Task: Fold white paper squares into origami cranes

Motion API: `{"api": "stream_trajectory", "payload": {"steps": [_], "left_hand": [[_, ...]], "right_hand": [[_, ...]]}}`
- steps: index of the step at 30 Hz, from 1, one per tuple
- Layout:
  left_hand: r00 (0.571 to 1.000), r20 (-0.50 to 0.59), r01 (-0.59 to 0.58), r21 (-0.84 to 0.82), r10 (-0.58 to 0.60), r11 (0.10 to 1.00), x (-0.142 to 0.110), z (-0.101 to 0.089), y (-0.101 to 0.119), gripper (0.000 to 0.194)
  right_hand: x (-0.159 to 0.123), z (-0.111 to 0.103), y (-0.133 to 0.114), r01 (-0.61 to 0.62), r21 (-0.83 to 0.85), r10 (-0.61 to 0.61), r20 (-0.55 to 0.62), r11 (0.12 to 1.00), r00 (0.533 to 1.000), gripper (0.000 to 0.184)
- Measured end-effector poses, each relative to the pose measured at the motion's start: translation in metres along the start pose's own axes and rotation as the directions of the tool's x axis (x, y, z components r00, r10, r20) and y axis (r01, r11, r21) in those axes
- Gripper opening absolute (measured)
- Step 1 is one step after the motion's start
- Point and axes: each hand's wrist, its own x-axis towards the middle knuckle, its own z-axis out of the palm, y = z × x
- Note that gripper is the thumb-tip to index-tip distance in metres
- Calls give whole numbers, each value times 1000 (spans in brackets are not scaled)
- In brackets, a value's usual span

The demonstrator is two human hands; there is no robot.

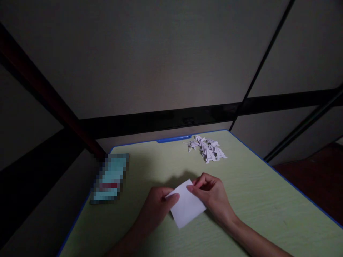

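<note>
A small white sheet of paper (186, 207) is held between my two hands, tilted above the table. My left hand (158, 205) pinches its left corner, thumb on top and fingers behind. My right hand (211, 192) grips the upper right edge with the thumb on the face and the other fingers curled. Beyond my hands, several folded white paper figures (210, 150) lie in a cluster near the far edge of the table; they look like origami.
The pale green table (150, 167) has a blue rim and a blue groove (174, 139) at its far edge. A blurred-out teal item (111, 178) lies at the left edge. Cupboard panels (160, 64) with a dark band rise right behind the table.
</note>
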Motion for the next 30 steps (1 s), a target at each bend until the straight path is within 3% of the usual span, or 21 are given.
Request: {"api": "stream_trajectory", "payload": {"steps": [5,17,24,30], "left_hand": [[997,35,-72,151,67,986,0,-3,3,32],[997,33,-79,183,75,980,-1,-1,2,29],[979,-171,-104,63,113,993,-3,1,6,29],[960,-275,-69,-48,53,997,-5,5,2,29]], "right_hand": [[-1,3,-3,-26,-64,29,39,998,999,25],[-1,0,-3,-22,-91,28,68,996,997,27],[-4,6,7,-110,175,82,159,978,984,42],[-4,10,11,-107,225,101,38,968,994,42]]}}
